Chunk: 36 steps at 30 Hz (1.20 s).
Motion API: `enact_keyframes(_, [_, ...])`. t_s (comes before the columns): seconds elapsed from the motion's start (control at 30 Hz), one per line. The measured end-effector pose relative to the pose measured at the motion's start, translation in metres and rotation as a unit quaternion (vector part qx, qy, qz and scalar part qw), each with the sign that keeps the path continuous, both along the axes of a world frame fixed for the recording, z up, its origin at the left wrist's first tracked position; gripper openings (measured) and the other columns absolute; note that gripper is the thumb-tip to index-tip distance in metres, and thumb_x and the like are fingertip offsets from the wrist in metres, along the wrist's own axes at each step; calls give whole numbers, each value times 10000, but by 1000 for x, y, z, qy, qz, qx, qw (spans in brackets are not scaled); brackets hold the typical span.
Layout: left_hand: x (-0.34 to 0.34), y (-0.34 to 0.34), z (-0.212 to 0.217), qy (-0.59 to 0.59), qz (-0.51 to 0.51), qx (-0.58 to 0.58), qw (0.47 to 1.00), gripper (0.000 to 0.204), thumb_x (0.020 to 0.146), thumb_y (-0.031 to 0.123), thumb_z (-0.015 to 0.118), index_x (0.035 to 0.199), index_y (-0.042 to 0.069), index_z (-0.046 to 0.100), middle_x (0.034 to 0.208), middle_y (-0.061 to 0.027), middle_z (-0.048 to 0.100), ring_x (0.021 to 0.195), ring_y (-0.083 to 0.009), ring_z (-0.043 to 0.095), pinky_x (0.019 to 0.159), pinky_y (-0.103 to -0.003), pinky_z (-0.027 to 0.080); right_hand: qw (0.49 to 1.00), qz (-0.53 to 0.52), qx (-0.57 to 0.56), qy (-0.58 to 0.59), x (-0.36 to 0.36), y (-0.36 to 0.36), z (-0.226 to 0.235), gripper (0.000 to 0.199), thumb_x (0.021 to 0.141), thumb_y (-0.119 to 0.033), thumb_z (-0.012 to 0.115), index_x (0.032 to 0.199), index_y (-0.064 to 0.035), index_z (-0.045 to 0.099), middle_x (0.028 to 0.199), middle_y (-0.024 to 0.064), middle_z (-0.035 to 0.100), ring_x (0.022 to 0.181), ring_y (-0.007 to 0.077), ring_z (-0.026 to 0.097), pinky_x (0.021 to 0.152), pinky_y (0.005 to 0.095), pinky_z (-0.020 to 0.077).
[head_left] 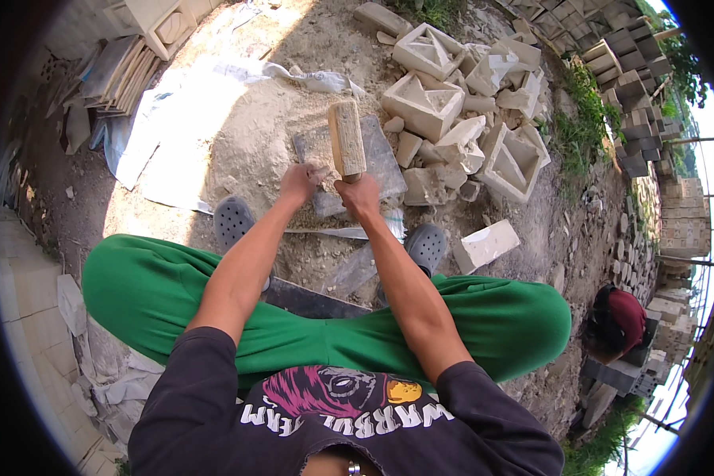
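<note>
My right hand (pixel 358 197) is wrapped round the short handle of a wooden mallet (pixel 346 139). Its thick, dusty block head points away from me, over a dark grey flat slab (pixel 385 163) on the ground. To the left of the mallet, my left hand (pixel 297 184) is closed on a small pale stone chunk (pixel 320 170) at the slab's left part. Fingers and dust partly cover that chunk. Pale crumbs and powder (pixel 254 159) are heaped along the slab's left and far sides.
Broken pale blocks with triangular hollows (pixel 423 103) pile up at the far right. A whole pale block (pixel 487 246) lies beside my right grey clog (pixel 426 247). White sheeting (pixel 166 143) and stacked thin boards (pixel 123 75) are on the left. A person in a red top (pixel 623 317) is at right.
</note>
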<state>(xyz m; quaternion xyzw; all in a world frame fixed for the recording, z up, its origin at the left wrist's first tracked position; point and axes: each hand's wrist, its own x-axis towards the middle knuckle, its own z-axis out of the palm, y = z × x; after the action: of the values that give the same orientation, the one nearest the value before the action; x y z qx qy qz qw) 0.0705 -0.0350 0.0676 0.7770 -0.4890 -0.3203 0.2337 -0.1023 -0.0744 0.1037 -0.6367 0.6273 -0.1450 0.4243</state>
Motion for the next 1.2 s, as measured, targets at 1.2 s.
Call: enact_keyframes(1.2, [-3, 3, -3, -57, 2, 14, 998, 270, 871, 201, 688, 1121, 105, 720, 1109, -194, 632, 1074, -364, 608, 905, -466, 499, 991, 25, 131, 23, -18, 2, -38, 348, 709, -238, 726, 763, 99, 660, 646, 147, 663, 543, 245, 681, 509, 369, 534])
